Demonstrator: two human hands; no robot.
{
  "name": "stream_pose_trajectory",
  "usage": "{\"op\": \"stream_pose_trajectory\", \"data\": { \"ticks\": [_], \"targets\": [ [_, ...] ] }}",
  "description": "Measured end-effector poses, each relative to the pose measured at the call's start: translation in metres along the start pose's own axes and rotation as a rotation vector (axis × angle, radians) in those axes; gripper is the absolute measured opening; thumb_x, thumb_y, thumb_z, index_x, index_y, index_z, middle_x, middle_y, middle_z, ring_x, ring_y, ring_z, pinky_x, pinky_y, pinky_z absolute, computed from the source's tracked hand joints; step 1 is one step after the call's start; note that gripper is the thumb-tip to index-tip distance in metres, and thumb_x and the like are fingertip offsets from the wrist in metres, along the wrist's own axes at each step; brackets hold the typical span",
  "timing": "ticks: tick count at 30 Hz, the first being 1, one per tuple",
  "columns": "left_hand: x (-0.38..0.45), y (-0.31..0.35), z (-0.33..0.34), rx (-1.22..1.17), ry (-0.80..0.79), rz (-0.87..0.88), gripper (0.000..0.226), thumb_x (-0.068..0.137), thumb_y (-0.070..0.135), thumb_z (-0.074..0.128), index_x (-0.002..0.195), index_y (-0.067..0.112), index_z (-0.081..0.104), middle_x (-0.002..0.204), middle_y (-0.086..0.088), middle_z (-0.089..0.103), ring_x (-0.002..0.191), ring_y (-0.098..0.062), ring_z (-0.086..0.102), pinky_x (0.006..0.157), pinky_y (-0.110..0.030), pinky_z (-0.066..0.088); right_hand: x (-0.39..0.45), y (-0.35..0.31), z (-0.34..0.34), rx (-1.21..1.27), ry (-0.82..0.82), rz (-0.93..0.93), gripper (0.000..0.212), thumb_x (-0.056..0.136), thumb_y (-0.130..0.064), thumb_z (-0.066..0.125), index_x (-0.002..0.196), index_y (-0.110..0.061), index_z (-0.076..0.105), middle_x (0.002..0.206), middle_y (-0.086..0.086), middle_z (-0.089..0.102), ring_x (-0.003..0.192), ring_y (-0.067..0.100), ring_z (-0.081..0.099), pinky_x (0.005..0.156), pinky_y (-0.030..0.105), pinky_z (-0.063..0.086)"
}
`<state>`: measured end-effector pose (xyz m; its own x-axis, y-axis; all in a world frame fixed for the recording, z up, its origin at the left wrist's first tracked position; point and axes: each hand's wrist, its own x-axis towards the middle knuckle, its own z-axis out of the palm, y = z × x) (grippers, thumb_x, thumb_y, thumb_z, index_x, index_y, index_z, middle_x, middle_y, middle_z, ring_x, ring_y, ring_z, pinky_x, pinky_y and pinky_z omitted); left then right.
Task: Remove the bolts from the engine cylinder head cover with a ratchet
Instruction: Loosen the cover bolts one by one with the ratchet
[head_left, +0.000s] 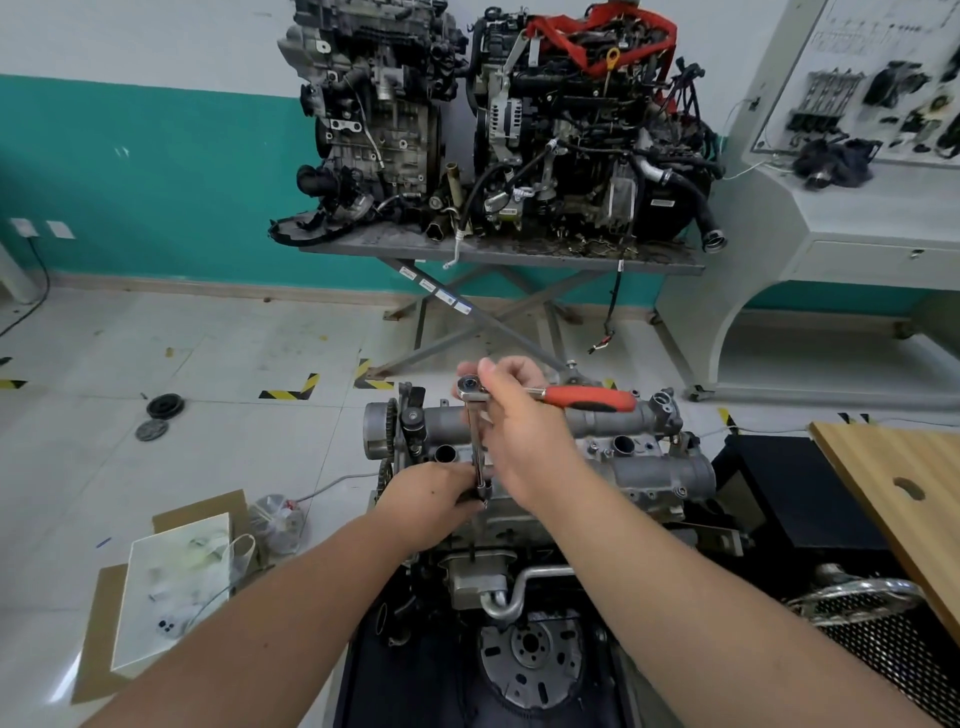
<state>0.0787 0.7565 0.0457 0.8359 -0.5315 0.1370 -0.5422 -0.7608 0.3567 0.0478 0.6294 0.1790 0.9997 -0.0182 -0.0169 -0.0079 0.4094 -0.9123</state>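
Observation:
A ratchet (592, 398) with a red and black handle lies level above the grey cylinder head cover (649, 457) of the engine in front of me. From its chrome head a long extension bar (476, 447) runs down to the cover's near edge. My right hand (519, 421) grips the ratchet just behind its head, thumb on top. My left hand (436, 499) holds the lower end of the extension, fingers curled round the socket. The bolt under the socket is hidden.
Two more engines (498, 124) stand on a scissor-lift table at the back wall. A wooden board (893, 488) lies at the right, a wire mesh basket (883, 623) below it. Cardboard and plastic bags (176, 582) lie on the floor at the left, with two pulleys (165, 406) further back.

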Motion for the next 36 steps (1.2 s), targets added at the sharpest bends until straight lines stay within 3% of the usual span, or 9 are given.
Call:
{"op": "stream_pose_trajectory", "data": {
  "ticks": [3,6,9,21,25,27,30,33,36],
  "targets": [
    [-0.002,-0.001,0.003,-0.050,0.035,0.003,0.024,0.090,0.038,0.065,0.101,0.016,0.063,0.090,0.001,0.069,0.082,-0.024,0.067,0.067,-0.034,0.051,0.000,0.011,-0.013,-0.852,-0.004,-0.658,0.022,0.095,-0.007,0.059,0.110,-0.017,0.072,0.125,-0.003,0.066,0.114,0.015,0.060,0.097,0.026,0.048],
    [-0.002,-0.003,0.004,-0.104,0.014,0.024,0.026,0.092,0.037,0.065,0.110,0.019,0.063,0.094,0.007,0.066,0.086,-0.017,0.064,0.078,-0.032,0.052,0.007,0.009,-0.019,-1.314,-0.097,-1.070,0.039,0.075,0.008,0.052,0.105,-0.003,0.074,0.118,0.011,0.069,0.105,0.035,0.062,0.085,0.044,0.052],
    [-0.001,-0.004,0.003,-0.057,0.016,0.013,0.018,0.092,0.037,0.063,0.099,0.020,0.061,0.092,0.005,0.067,0.083,-0.017,0.061,0.064,-0.024,0.041,0.008,-0.009,-0.013,-1.526,-0.195,-0.952,0.041,0.078,-0.010,0.044,0.109,-0.006,0.072,0.102,0.008,0.069,0.092,0.033,0.062,0.073,0.043,0.050],
    [-0.002,0.004,-0.001,0.010,0.003,-0.026,0.017,0.094,0.040,0.059,0.098,0.024,0.058,0.095,0.003,0.068,0.087,-0.022,0.064,0.063,-0.030,0.036,0.008,-0.038,-0.007,-1.852,-0.497,-0.626,0.056,0.104,-0.042,0.031,0.152,-0.012,0.032,0.124,0.004,0.054,0.110,0.024,0.049,0.089,0.041,0.044],
    [-0.004,0.004,-0.001,-0.001,0.000,-0.032,0.014,0.094,0.041,0.058,0.101,0.030,0.058,0.097,0.008,0.068,0.089,-0.018,0.064,0.066,-0.031,0.042,0.012,-0.053,0.005,-1.639,-0.440,-0.373,0.030,0.105,-0.036,0.035,0.085,-0.024,0.053,0.082,-0.001,0.062,0.076,0.022,0.061,0.061,0.037,0.046],
    [-0.004,0.004,-0.001,-0.005,0.003,-0.035,0.012,0.093,0.041,0.059,0.102,0.033,0.058,0.097,0.011,0.068,0.090,-0.016,0.064,0.068,-0.031,0.045,0.014,-0.056,0.008,-1.290,-0.352,-0.043,0.028,0.103,-0.027,0.043,0.081,-0.017,0.057,0.074,0.003,0.071,0.069,0.026,0.068,0.061,0.039,0.056],
    [-0.004,0.006,-0.003,0.001,0.003,-0.036,0.015,0.092,0.042,0.059,0.104,0.032,0.059,0.099,0.010,0.068,0.092,-0.018,0.064,0.069,-0.031,0.046,0.009,-0.049,0.000,-0.338,-0.238,0.408,0.015,0.100,-0.011,0.050,0.090,-0.002,0.058,0.073,0.013,0.072,0.075,0.027,0.073,0.066,0.030,0.058],
    [-0.003,0.006,-0.003,0.015,-0.020,-0.044,0.021,0.094,0.042,0.058,0.111,0.030,0.061,0.104,0.009,0.068,0.097,-0.017,0.064,0.073,-0.032,0.048,0.004,-0.031,-0.007,0.208,-0.150,0.438,0.025,0.096,-0.005,0.053,0.072,-0.011,0.059,0.078,0.006,0.069,0.087,0.024,0.072,0.067,0.027,0.051],
    [-0.003,0.006,-0.003,0.023,-0.040,-0.059,0.022,0.095,0.042,0.057,0.110,0.026,0.060,0.106,0.006,0.069,0.097,-0.020,0.065,0.075,-0.034,0.050,0.004,-0.011,-0.006,0.151,-0.070,0.192,0.024,0.099,-0.013,0.054,0.076,-0.019,0.053,0.090,0.002,0.070,0.095,0.022,0.065,0.069,0.028,0.048]
  ]
}}
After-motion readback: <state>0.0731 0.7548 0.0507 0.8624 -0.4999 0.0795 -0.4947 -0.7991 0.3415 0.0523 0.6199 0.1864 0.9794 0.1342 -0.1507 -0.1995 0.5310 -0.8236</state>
